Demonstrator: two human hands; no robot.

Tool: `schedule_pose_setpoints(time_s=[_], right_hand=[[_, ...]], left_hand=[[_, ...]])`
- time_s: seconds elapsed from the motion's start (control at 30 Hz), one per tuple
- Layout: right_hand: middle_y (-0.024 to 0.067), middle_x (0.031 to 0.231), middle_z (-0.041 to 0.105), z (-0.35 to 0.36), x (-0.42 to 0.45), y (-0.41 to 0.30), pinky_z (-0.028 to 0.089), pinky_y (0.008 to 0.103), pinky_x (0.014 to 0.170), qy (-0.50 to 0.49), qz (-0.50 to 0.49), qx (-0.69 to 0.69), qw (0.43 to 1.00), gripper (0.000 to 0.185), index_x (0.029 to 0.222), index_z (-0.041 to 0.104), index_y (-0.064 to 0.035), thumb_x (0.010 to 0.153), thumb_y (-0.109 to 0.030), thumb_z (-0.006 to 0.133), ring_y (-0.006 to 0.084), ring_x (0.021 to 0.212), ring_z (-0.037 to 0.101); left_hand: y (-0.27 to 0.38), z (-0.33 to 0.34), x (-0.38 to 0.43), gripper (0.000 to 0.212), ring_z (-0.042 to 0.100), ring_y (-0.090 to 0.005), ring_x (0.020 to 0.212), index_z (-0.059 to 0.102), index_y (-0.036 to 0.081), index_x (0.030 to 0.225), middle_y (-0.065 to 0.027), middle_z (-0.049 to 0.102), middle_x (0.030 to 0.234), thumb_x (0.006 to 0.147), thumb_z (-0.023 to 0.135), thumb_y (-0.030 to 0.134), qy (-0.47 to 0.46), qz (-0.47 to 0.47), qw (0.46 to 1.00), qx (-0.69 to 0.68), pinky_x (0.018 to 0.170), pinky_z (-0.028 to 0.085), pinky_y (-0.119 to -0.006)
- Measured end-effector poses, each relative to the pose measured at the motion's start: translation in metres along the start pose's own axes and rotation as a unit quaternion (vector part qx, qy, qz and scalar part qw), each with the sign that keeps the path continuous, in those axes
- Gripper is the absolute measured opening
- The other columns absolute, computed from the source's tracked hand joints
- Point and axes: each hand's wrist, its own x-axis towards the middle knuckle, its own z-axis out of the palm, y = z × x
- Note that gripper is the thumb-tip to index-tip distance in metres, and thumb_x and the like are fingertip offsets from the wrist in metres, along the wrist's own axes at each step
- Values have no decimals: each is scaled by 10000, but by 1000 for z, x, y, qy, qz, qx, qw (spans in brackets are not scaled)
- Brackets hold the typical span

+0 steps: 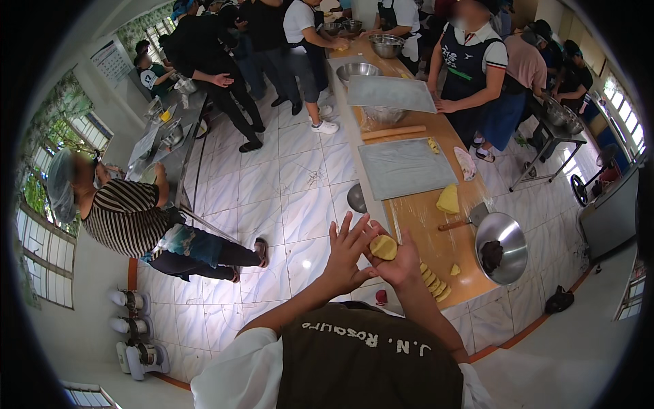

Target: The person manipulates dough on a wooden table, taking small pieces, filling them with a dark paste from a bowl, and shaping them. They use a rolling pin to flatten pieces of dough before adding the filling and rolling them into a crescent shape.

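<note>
A flattened round of yellow dough [383, 248] rests on the palm and fingers of my right hand [401, 260]. Beside it, my left hand [347, 250] is raised with its fingers apart; its fingertips come close to the right hand's fingers, and contact cannot be told. To the right on the wooden table [414, 214] lie a larger piece of yellow dough [448, 199], a small dough scrap [455, 269] and a row of several dough pieces [434, 283]. A steel bowl [503, 230] holds a dark brown mass [492, 255]. Near it lies a wooden-handled scraper [454, 225].
A grey tray [409, 168] and a rolling pin [393, 133] lie farther up the table. Across it, a person [470, 71] holds another tray [391, 93]. Another person [127, 214] works at a steel counter on the left. Stand mixers [143, 353] stand at lower left.
</note>
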Motion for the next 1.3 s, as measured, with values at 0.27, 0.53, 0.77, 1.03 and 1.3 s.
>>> schedule_pose_setpoints(time_s=[0.27, 0.53, 0.77, 1.03, 1.3], right_hand=[[159, 1258, 495, -27, 6, 1, 398, 456, 1007, -14, 25, -24, 999, 413, 1241, 433, -11, 1001, -297, 256, 310, 1166, 488], [173, 1260, 484, -59, 9, -41, 442, 454, 965, 54, -108, 27, 992, 357, 1256, 407, 4, 966, -198, 357, 341, 1153, 487], [174, 1311, 463, -45, -27, -21, 423, 441, 988, -45, -42, 34, 998, 412, 1253, 432, 10, 983, -270, 294, 322, 1215, 457], [177, 1251, 512, -54, -27, -15, 415, 451, 994, 7, -31, 22, 999, 501, 1208, 475, 20, 996, -360, 227, 297, 1192, 479], [181, 1267, 500, -50, -21, -2, 409, 459, 1002, 16, -3, 43, 999, 510, 1211, 462, 18, 1000, -372, 210, 303, 1184, 487]], left_hand=[[-2, 2, -11, 824, 86, -434, 1389, 410, 117, 1362, -148, 264, 1482, 805, 397, 724, -37, 26, 995, 94, 1039, 7, -651], [-2, 8, -3, 751, 83, -401, 1397, 427, 120, 1349, -134, 249, 1493, 811, 504, 639, -71, -14, 997, -24, 1054, 44, -634], [14, 19, -4, 763, 84, -420, 1390, 431, 148, 1350, -132, 248, 1492, 795, 501, 668, -70, 60, 996, 6, 1037, 23, -659], [14, 20, -7, 846, 143, -402, 1384, 400, 109, 1363, -140, 380, 1414, 784, 445, 725, -78, 63, 995, -28, 1045, 14, -650], [11, 17, -15, 874, 214, -403, 1359, 404, 74, 1343, -166, 452, 1330, 782, 421, 744, -58, 49, 995, -58, 1053, 15, -634]])
